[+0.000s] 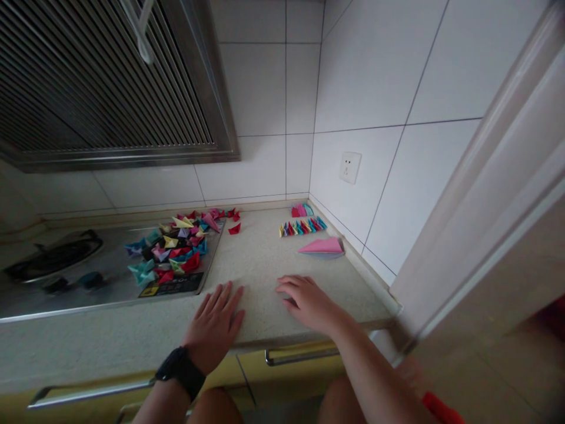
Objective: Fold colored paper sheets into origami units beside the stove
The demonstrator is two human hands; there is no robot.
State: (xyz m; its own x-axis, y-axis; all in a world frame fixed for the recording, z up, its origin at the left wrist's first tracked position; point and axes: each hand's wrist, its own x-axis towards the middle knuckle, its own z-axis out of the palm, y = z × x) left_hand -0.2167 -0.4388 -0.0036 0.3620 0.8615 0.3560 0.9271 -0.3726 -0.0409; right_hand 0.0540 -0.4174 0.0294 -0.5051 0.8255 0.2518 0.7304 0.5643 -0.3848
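Observation:
My left hand (215, 325) lies flat near the counter's front edge, fingers stretched and spread, with a dark watch (180, 372) on its wrist. My right hand (306, 300) rests on the counter to its right, fingers loosely bent and apart, and nothing shows in it. Beyond the right hand lies a pink folded paper plane (321, 246) with a greyish underside. Behind it stands a row of small colourful folded papers (302, 227), with another small group of folded papers (302, 209) farther back. A heap of colourful paper boats (179, 250) covers the stove's right part; one red paper boat (235, 229) sits beside it.
The gas stove (110, 300) has a burner (53, 256) and knobs (90, 280) at left. A range hood (132, 156) hangs above. White tiled walls meet at the back corner, with a socket (350, 167) on the right wall. Drawer handles (304, 355) project below the counter (260, 259).

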